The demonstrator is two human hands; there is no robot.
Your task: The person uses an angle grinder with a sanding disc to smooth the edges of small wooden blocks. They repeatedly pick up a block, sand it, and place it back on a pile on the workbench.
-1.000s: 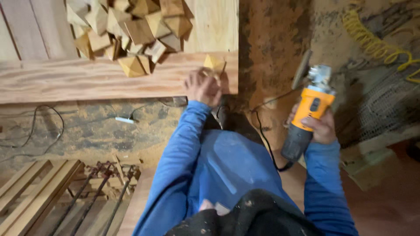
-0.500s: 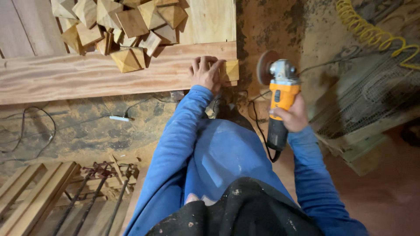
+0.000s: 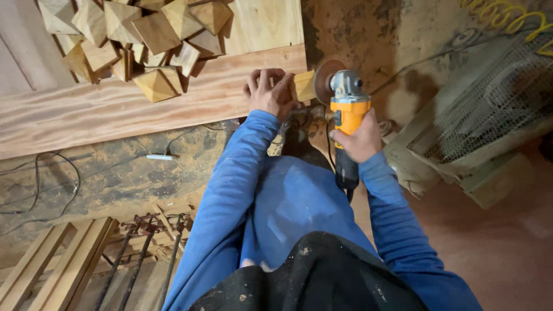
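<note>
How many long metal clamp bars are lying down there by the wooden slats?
3, side by side: left metal bar, middle metal bar, right metal bar, right of the wooden slats. Lower ends run out of view; more may be hidden.

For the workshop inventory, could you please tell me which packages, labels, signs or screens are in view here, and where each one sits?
None can be made out: no package, sign or screen shows, and no label is legible on the orange grinder in the right hand.
</note>
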